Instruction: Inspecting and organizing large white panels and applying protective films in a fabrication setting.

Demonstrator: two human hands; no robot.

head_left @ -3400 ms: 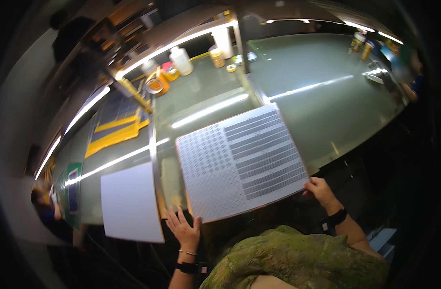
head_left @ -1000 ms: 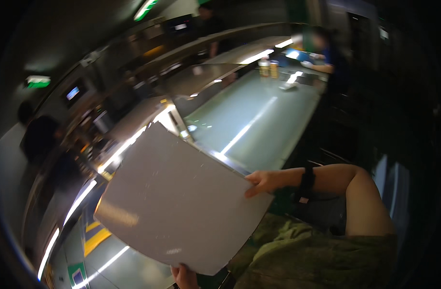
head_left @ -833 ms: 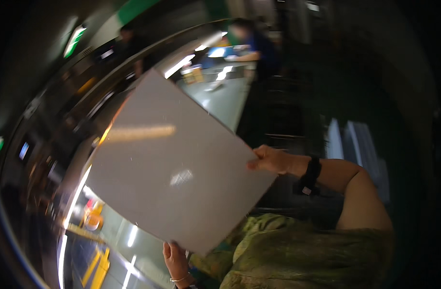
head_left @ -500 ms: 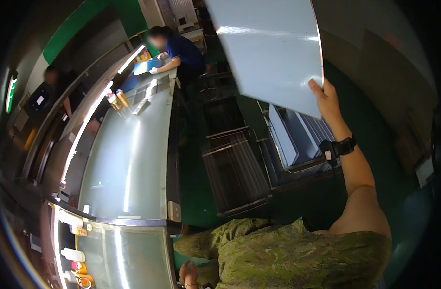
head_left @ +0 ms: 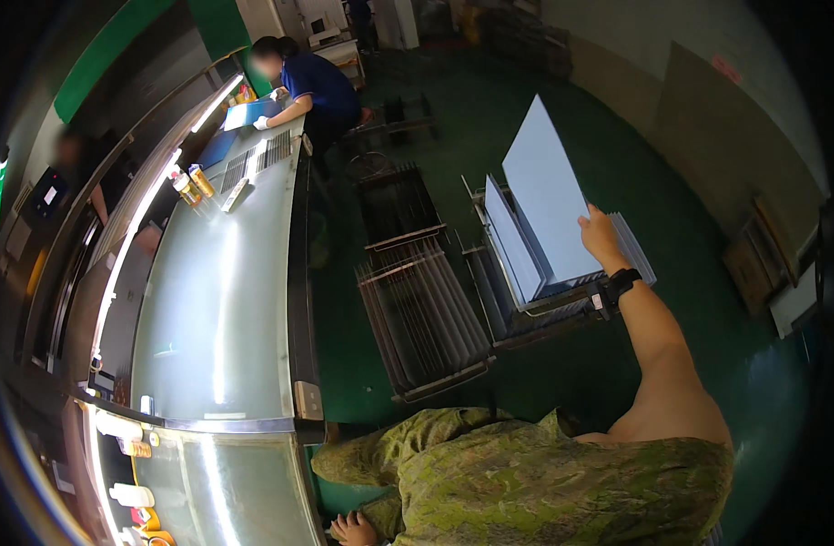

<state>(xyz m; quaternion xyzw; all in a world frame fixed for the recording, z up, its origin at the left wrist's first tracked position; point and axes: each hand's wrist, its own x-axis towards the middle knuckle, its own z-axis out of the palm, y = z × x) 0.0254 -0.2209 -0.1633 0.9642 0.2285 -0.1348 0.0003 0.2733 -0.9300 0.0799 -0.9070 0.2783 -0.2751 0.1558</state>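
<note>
My right hand (head_left: 601, 238) grips a thin, pale blue flat panel (head_left: 546, 187) by its right edge, thumb on the face towards me. The panel stands steeply tilted over a wire rack (head_left: 558, 300), its lower end down among the rack's bars. Inside the same rack, another pale blue panel (head_left: 515, 241) leans to the left, and more panel edges show to the right, beyond my wrist. Low in the picture, my left hand (head_left: 353, 530) has its fingers apart and holds nothing; it lies close to the near corner of the lit workbench (head_left: 212, 318).
Slotted racks (head_left: 426, 318) stand on the green floor between bench and panel rack. A co-worker (head_left: 317, 86) in blue with white gloves bends over the bench's far end. Bottles (head_left: 187, 188) stand on the bench. Boards (head_left: 794, 300) lean by the right wall.
My right hand has lowered the panel from high in front of me down into the rack. My left hand has moved slightly, its fingers now spread near the bench.
</note>
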